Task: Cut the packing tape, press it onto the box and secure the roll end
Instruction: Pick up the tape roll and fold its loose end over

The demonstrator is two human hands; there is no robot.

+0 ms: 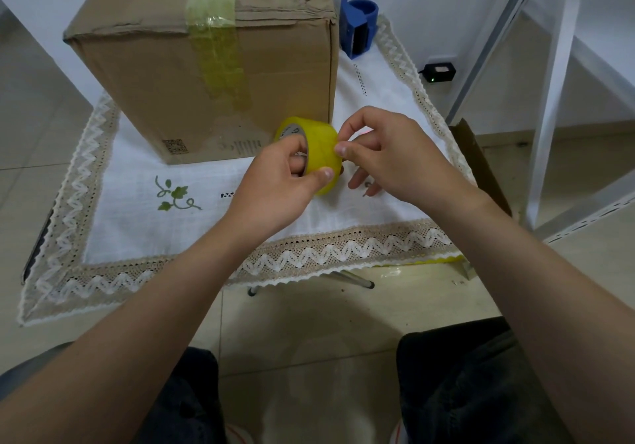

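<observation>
At frame centre, left hand [275,175] grips the roll [319,150] steady; right hand [385,148] fingers [342,150] pinch its surface, likely securing the end.

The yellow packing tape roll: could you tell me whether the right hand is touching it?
Touching: the head view shows the right hand pinching the yellow packing tape roll.

Tape roll held in both hands before taped carton.

The yellow tape roll [318,153] is gripped by the left hand [275,182], fingers through its core; its outer face is pinched by the right hand [388,153]. The cardboard box [206,65] is stood on a lace-edged cloth [137,186]; a blue dispenser [359,26] is set beside it.
</observation>
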